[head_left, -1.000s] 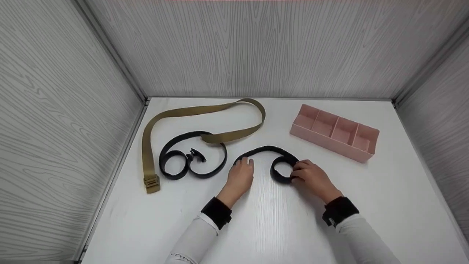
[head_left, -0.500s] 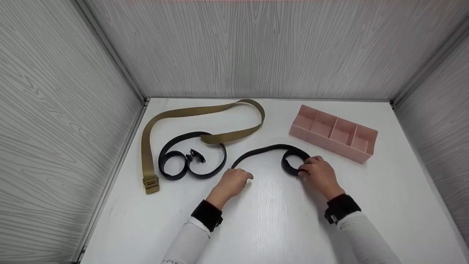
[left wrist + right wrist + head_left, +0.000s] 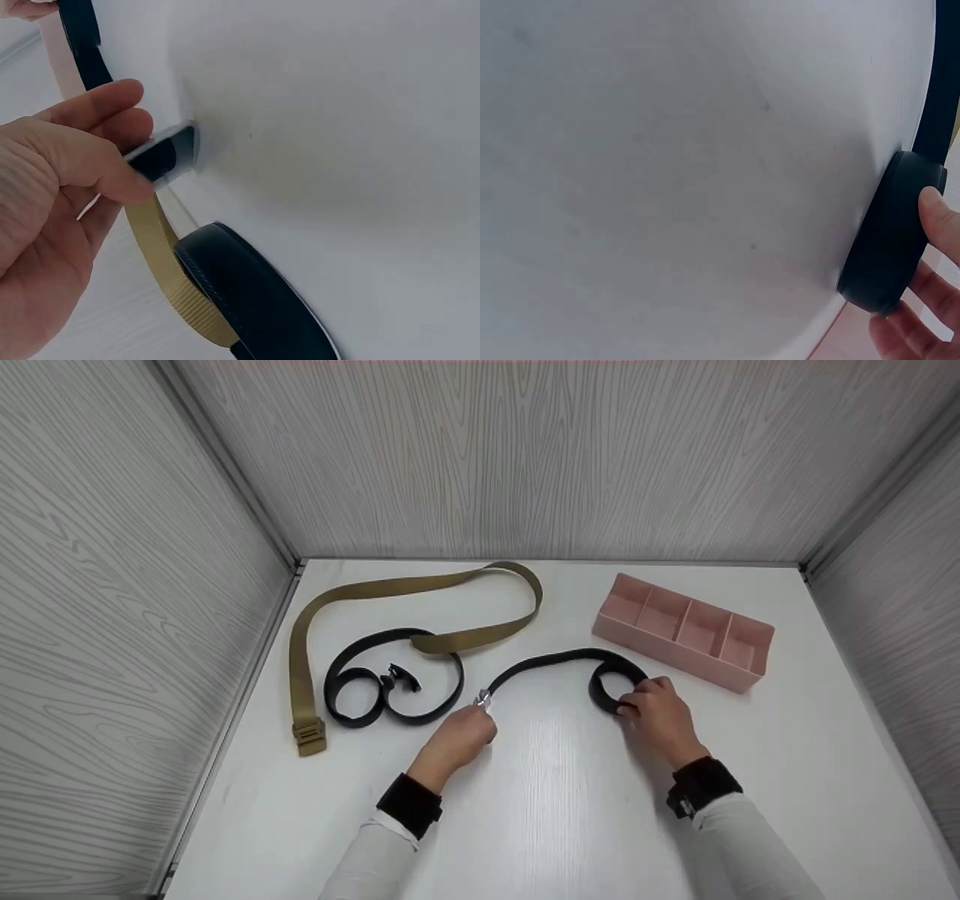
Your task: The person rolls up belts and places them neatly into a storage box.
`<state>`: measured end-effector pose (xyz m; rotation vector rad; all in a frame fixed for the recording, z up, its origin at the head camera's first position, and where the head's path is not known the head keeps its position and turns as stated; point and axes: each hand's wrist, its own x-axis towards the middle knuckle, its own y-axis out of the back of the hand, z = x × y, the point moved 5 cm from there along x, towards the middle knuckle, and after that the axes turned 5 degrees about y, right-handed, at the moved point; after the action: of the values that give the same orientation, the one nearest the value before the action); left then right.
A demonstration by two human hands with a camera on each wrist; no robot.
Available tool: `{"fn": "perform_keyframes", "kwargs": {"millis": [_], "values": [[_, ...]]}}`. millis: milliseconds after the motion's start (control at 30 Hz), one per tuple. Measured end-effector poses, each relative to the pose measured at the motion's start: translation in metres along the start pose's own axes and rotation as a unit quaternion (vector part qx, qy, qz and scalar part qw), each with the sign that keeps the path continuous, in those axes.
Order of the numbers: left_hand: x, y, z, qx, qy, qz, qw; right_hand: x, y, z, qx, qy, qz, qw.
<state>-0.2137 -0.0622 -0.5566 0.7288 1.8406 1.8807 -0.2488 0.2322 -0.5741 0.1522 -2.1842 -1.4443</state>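
Note:
A black belt (image 3: 555, 658) stands on its edge on the white table, bowed between both hands. My left hand (image 3: 459, 735) pinches its silver buckle (image 3: 176, 150) between thumb and fingers. At the belt's other end is a rolled loop (image 3: 892, 232), seen standing on edge in the right wrist view. My right hand (image 3: 661, 716) grips the right side of this loop, thumb on one face and fingers on the other. A second black belt (image 3: 375, 639) lies loosely coiled to the left. Around and partly over it runs a tan webbing belt (image 3: 301, 660) with a matching buckle.
A pink tray (image 3: 671, 654) with several compartments sits at the back right, beyond my right hand. Grey wood-grain panels (image 3: 495, 465) wall off the back and sides of the white table (image 3: 555, 810).
The left hand has moved left and toward the person, and the silver buckle now shows at its fingertips. The right hand has shifted right with the loop, drawing the black belt wider.

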Motion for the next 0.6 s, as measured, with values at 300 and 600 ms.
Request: {"fn": "perform_keyframes", "kwargs": {"millis": [300,600], "values": [[0.037,0.006,0.030,-0.011,0.014,0.016,0.9997,-0.003,-0.004,-0.028,-0.012,0.033,0.009,0.9994],[0.072,-0.010,0.066,-0.014,-0.017,0.083,0.9963,-0.006,-0.013,-0.056,-0.016,0.043,0.015,0.9988]]}}
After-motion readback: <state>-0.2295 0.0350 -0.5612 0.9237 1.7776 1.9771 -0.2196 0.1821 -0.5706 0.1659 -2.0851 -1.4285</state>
